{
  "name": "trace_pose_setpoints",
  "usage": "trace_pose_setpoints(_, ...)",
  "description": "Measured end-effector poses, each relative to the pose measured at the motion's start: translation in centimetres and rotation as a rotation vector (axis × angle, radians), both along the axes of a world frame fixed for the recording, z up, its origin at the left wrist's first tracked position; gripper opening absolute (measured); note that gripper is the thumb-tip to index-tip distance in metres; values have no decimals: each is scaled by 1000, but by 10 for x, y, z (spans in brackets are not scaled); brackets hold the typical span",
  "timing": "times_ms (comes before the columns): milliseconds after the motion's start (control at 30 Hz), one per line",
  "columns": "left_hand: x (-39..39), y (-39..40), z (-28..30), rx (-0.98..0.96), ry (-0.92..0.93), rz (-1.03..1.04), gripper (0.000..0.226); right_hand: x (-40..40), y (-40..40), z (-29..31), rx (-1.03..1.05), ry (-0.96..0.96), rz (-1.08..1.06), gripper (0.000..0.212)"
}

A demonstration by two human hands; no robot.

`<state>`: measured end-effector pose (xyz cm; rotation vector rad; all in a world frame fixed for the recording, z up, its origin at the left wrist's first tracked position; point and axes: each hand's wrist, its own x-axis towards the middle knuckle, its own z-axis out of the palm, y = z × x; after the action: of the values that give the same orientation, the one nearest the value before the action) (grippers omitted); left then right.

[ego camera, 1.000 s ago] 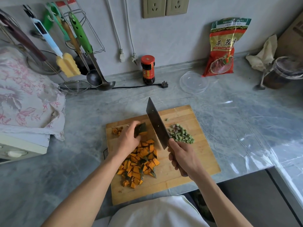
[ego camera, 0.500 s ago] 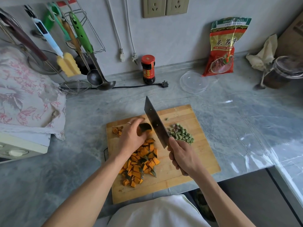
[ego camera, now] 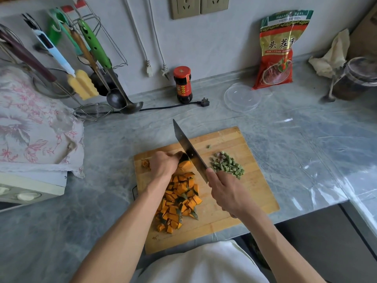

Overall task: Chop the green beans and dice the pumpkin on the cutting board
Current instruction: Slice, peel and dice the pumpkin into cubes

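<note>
A wooden cutting board (ego camera: 240,144) lies on the grey counter. My left hand (ego camera: 164,164) holds a pumpkin piece (ego camera: 184,163) with dark green skin down on the board. My right hand (ego camera: 223,190) grips the handle of a cleaver (ego camera: 189,151), whose blade stands against the right side of that piece. A heap of diced pumpkin (ego camera: 179,203) lies below my left hand. A small scrap of pumpkin (ego camera: 145,163) sits at the board's left edge. Chopped green beans (ego camera: 227,165) are piled right of the blade.
A sauce jar (ego camera: 183,84), a black plug and cord (ego camera: 204,102) and a clear plastic lid (ego camera: 242,97) lie behind the board. A red bag (ego camera: 278,50) leans on the wall. Utensils (ego camera: 95,58) hang at the back left above a floral cloth (ego camera: 34,127). A brown jar (ego camera: 356,78) stands far right.
The cleaver has come down from above the board onto the pumpkin piece. My left hand turned the piece and now holds it lower against the board.
</note>
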<state>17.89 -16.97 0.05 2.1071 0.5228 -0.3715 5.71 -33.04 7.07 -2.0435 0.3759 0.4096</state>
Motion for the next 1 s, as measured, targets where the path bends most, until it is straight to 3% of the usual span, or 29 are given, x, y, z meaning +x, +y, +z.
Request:
trace_pose_setpoints(133, -17, -3, 2, 403, -307, -202, 19, 1, 3, 6, -61, -33, 35, 57)
trace_pose_setpoints(200, -22, 0, -3, 510, -452, -309, 11, 1, 3, 10, -65, -36, 62, 52)
trace_pose_setpoints(500, -21, 31, -11, 523, -658, -685, 25, -2, 7, 13, -79, -40, 101, 49)
trace_pose_setpoints(700, -24, 31, -16, 527, -719, -728, 23, -1, 15, 23, -106, -57, 131, 48)
trace_pose_setpoints(867, -26, 28, -19, 568, -740, -760, 23, 5, 21, 24, -78, -12, 118, 29)
trace_pose_setpoints(1000, -22, 23, -18, 587, -755, -793, 22, 7, 23, 22, -102, -10, 131, 36)
